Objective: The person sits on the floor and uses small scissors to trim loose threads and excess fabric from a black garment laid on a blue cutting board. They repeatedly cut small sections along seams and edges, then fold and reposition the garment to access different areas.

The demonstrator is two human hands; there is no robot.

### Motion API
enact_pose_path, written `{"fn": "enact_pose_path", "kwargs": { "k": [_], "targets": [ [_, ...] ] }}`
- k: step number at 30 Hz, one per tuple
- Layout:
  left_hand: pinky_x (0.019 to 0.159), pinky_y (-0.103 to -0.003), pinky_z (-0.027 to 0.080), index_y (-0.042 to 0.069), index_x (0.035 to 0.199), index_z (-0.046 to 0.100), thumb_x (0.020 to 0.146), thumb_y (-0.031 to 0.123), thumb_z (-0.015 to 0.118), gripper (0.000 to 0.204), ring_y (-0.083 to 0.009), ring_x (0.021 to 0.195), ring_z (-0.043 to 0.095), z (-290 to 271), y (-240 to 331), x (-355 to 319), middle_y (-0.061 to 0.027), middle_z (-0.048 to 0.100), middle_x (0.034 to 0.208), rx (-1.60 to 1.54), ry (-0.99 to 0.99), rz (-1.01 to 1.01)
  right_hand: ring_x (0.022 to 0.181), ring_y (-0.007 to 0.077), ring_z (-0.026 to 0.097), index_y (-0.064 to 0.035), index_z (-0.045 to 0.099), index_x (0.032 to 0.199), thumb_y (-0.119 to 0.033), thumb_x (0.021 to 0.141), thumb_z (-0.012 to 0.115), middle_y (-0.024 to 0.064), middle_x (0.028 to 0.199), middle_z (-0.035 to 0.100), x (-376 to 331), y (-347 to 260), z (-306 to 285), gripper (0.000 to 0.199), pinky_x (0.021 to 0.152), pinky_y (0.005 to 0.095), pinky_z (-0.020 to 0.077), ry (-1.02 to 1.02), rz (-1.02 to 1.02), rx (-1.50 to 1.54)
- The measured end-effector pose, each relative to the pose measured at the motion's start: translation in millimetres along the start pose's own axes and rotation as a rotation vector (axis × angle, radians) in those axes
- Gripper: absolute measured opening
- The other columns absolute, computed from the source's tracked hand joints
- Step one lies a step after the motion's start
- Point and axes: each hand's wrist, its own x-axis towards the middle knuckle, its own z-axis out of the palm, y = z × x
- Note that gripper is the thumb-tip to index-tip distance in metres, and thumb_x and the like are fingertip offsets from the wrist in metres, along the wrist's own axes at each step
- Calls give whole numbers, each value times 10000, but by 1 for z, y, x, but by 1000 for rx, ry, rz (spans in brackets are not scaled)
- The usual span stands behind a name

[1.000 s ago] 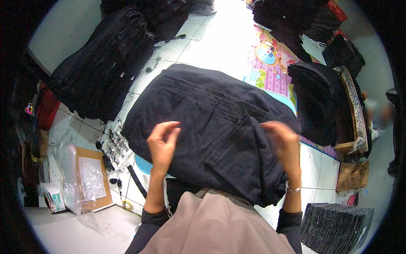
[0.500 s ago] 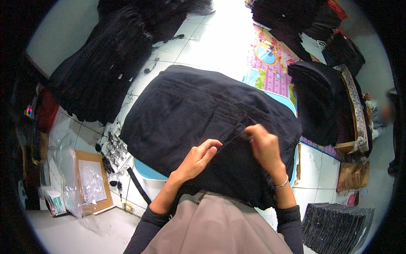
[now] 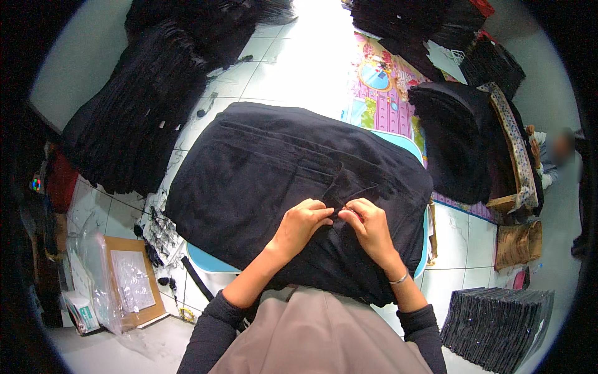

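Left hand (image 3: 301, 227) and right hand (image 3: 370, 229) closer than before, both with pinched grip on creased black cloth (image 3: 274, 168)

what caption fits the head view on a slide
Left hand and right hand side by side at black cloth over a blue surface

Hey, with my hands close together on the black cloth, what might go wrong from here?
Your left hand and right hand are close together on the black cloth, so an uneven tug might crease it. It overhangs the blue surface on your side, so a strong pull could shift it. Dark scraps lie on the floor to the left; they might cling to the cloth if it slipped down there.
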Motion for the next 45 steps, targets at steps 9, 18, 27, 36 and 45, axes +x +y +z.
{"fn": "enact_pose_path", "kwargs": {
  "k": [9,18,27,36,45],
  "targets": [
    [753,-385,503,13,909,592,824,24,615,88,-305,857,601,11,-6,-5,-121,580,867,-1,49,-26,722,266,679,-21,687,814,-362,849,687,53,953,671,-20,3,-2,343,626,352,526,20,32,-327],
    [760,-405,482,2,901,573,840,3,601,68,-328,866,584,11,-8,-7,-139,568,879,-116,88,-69,613,226,654,-70,679,703,-401,828,692,2,944,642,-12,5,12,353,551,355,514,-35,-103,-606],
    [747,-401,474,-11,915,569,863,-2,586,56,-336,845,579,14,-7,-10,-148,554,866,-114,152,-124,603,228,648,-83,691,717,-416,834,685,6,887,631,-13,3,7,353,541,357,506,-33,-100,-437],
    [758,-407,462,-7,914,573,879,3,574,36,-335,860,582,7,-7,-9,-150,564,876,-201,223,-221,617,257,641,-57,655,730,-398,855,674,39,859,623,-13,3,15,364,555,372,496,-70,-93,-422],
    [768,-355,526,-4,913,678,834,65,687,105,-287,868,649,5,10,-5,-143,661,919,-159,204,-57,631,309,532,31,598,805,-287,925,622,161,741,520,-9,11,9,341,582,376,413,79,50,-80]
  ]
}}
